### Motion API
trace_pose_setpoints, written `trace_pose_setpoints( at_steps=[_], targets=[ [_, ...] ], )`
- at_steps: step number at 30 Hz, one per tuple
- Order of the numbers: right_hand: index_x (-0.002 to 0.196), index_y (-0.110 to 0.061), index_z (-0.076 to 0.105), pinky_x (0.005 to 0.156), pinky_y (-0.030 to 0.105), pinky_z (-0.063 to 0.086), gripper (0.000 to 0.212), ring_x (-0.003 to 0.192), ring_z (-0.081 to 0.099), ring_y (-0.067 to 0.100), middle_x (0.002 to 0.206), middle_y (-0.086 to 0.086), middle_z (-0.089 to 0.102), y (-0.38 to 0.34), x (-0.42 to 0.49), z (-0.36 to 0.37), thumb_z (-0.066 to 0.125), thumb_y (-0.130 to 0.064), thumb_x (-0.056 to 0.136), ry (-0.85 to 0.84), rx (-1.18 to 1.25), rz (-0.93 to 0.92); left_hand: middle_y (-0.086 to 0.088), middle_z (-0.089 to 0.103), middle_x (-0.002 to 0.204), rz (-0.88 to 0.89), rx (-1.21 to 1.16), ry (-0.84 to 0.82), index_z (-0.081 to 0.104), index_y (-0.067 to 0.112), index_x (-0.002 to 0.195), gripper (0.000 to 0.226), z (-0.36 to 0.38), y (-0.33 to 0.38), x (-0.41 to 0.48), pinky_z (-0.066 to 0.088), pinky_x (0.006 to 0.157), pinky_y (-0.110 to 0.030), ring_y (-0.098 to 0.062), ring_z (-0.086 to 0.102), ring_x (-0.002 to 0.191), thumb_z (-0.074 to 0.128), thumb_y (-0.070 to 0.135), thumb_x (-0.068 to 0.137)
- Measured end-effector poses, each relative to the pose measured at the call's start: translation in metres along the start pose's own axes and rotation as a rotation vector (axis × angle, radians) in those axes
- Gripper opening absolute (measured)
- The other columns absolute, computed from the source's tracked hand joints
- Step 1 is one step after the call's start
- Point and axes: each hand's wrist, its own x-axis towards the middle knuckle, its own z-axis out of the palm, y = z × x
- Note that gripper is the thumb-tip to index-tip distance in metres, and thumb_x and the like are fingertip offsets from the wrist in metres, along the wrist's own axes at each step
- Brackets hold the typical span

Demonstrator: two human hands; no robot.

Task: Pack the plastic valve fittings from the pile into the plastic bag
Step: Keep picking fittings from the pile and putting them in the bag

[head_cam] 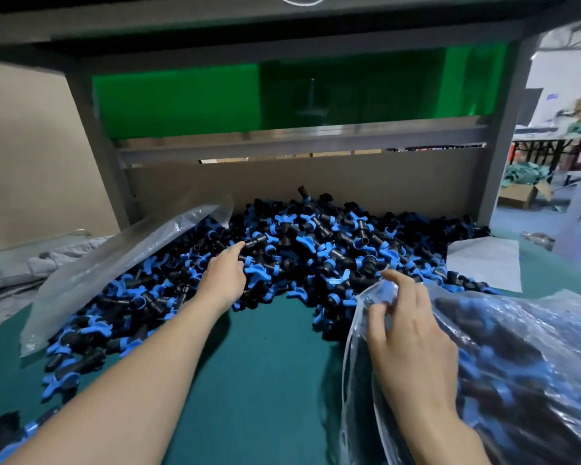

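1. Nearest, at 4 o'clock, the bag (524, 364) lies on the green desk (265, 364). It is clear, limp film, already bulging with fittings.
2. My right hand (413, 333) pinches the bag's mouth, its fingers (399, 280) curled on the rim. The film looks slick, so I judge the mouth will sag unless it is held open.
3. Around 11 o'clock, my left hand (223, 276) is in the pile's near edge, with the index finger out toward a black fitting (255, 242). The other fingers tuck under, and I cannot tell whether they hold anything.
4. The pile (316, 250) spreads from 9 to 2 o'clock. The pieces look light, stiff and knobbly, and the blue handles may snag each other. I would grip the black barrels, a few at a time.
5. A spare bag (114, 263) lies on the pile at 10 o'clock, and cardboard (316, 186) stands behind at 12.
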Motion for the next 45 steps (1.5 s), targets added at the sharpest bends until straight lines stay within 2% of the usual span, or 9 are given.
trace_pose_setpoints(
  at_steps=[2, 5, 8, 14, 19, 23, 26, 34, 45],
  targets=[
    [0.128, -0.026, 0.049, 0.043, 0.03, 0.033, 0.034, 0.055, 0.055, 0.029, 0.108, -0.001, 0.056, 0.0, 0.0, 0.0, 0.045, -0.025, 0.094, -0.006, -0.005, -0.008, -0.011, 0.057, 0.134, -0.022, 0.02, 0.006, 0.036, 0.025, 0.149, 0.044, -0.001, 0.002, 0.0, 0.046, 0.056, -0.033, -0.021, 0.058, 0.072, 0.039, 0.017, 0.105],
    [0.126, -0.026, 0.05, 0.04, 0.028, 0.031, 0.033, 0.052, 0.053, 0.027, 0.105, -0.002, 0.056, 0.001, 0.001, 0.001, 0.047, -0.025, 0.094, -0.012, 0.009, -0.006, -0.003, 0.063, 0.12, 0.031, 0.064, 0.056, 0.055, 0.025, 0.128, 0.026, -0.007, 0.006, -0.011, 0.053, 0.08, -0.042, -0.022, 0.061, 0.092, 0.048, 0.022, 0.103],
    [0.124, -0.028, 0.052, 0.04, 0.026, 0.025, 0.03, 0.049, 0.048, 0.024, 0.102, -0.003, 0.054, 0.003, 0.0, 0.001, 0.047, -0.026, 0.094, -0.012, 0.005, -0.019, 0.0, 0.06, 0.106, 0.124, 0.054, 0.137, 0.059, 0.032, 0.119, 0.021, -0.013, 0.004, -0.033, 0.051, 0.081, -0.04, -0.019, 0.059, 0.09, 0.049, 0.035, 0.101],
    [0.117, -0.033, 0.056, 0.037, 0.026, 0.028, 0.024, 0.045, 0.048, 0.019, 0.091, -0.007, 0.039, 0.003, -0.002, -0.004, 0.046, -0.036, 0.096, -0.082, -0.06, -0.101, 0.008, 0.071, 0.076, -0.033, -0.772, 0.184, 0.065, 0.022, 0.092, 0.02, 0.007, -0.001, -0.112, 0.046, 0.063, -0.021, -0.002, 0.063, 0.069, 0.051, 0.034, 0.1],
    [0.113, -0.039, 0.056, 0.036, 0.023, 0.029, 0.019, 0.047, 0.05, 0.015, 0.087, -0.01, 0.04, 0.007, -0.006, -0.006, 0.049, -0.04, 0.095, -0.126, -0.08, -0.181, 0.001, 0.061, 0.067, -0.212, -1.056, 0.063, 0.066, 0.024, 0.069, 0.035, 0.049, 0.014, -0.157, 0.039, 0.062, -0.031, -0.015, 0.053, 0.063, 0.054, 0.043, 0.096],
    [0.105, -0.042, 0.058, 0.039, 0.026, 0.037, 0.013, 0.05, 0.048, 0.012, 0.085, -0.01, 0.046, 0.006, -0.008, -0.005, 0.052, -0.043, 0.094, -0.14, -0.073, -0.238, -0.005, 0.062, 0.072, -0.177, -1.056, -0.024, 0.062, 0.017, 0.071, 0.045, 0.058, 0.011, -0.172, 0.041, 0.07, -0.037, -0.017, 0.056, 0.068, 0.056, 0.061, 0.077],
    [0.101, -0.041, 0.061, 0.04, 0.028, 0.043, 0.012, 0.053, 0.053, 0.01, 0.083, -0.011, 0.049, 0.005, -0.01, -0.004, 0.052, -0.046, 0.095, -0.148, -0.065, -0.271, -0.007, 0.053, 0.061, -0.201, -1.071, 0.019, 0.061, 0.022, 0.065, 0.046, 0.059, 0.008, -0.17, 0.037, 0.065, -0.038, -0.018, 0.05, 0.057, 0.055, 0.068, 0.069],
    [0.099, -0.038, 0.059, 0.039, 0.029, 0.042, 0.036, 0.054, 0.055, 0.014, 0.081, -0.01, 0.047, 0.006, -0.015, -0.003, 0.027, -0.055, 0.098, -0.156, -0.085, -0.338, -0.002, 0.045, 0.055, -0.179, -0.995, 0.043, 0.05, 0.013, 0.065, 0.06, 0.062, 0.006, -0.169, 0.032, 0.056, -0.035, -0.017, 0.045, 0.052, 0.051, 0.072, 0.073],
    [0.095, -0.04, 0.06, 0.038, 0.027, 0.04, 0.038, 0.051, 0.055, 0.013, 0.077, -0.009, 0.045, 0.009, -0.016, 0.001, 0.027, -0.059, 0.097, -0.156, -0.121, -0.381, -0.002, 0.05, 0.054, -0.144, -1.001, -0.023, 0.053, 0.022, 0.056, 0.049, 0.057, 0.011, -0.174, 0.036, 0.046, -0.027, -0.017, 0.045, 0.05, 0.048, 0.05, 0.096]
  ],
)
